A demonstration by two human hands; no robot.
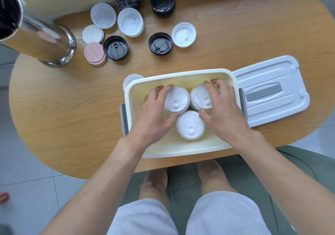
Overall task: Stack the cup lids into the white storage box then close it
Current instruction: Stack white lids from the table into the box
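— Head view: where is the box [181, 149]?
— On the table [72, 116], at its near edge, open. Its lid [272, 89] lies flat just beside it, toward the table's right end.

— And the hands?
— Both are inside the box. The left hand [154, 118] curls its fingers and thumb round the left white stack [176, 99]. The right hand [223, 111] grips the right white stack [201, 96] the same way.

— Anything else in the box?
— A third white stack [190, 125] stands nearer the near wall, touching the other two; neither hand holds it.

— What is outside the box?
— One white lid [130, 80] peeks out behind the box's far left corner. Toward the far edge lie loose white lids [130, 22], black lids [116, 48], two black stacks [162, 2] and some pink discs [94, 53].

— And at the left end?
— A shiny steel tube [41, 35] stands there, near the pink discs.
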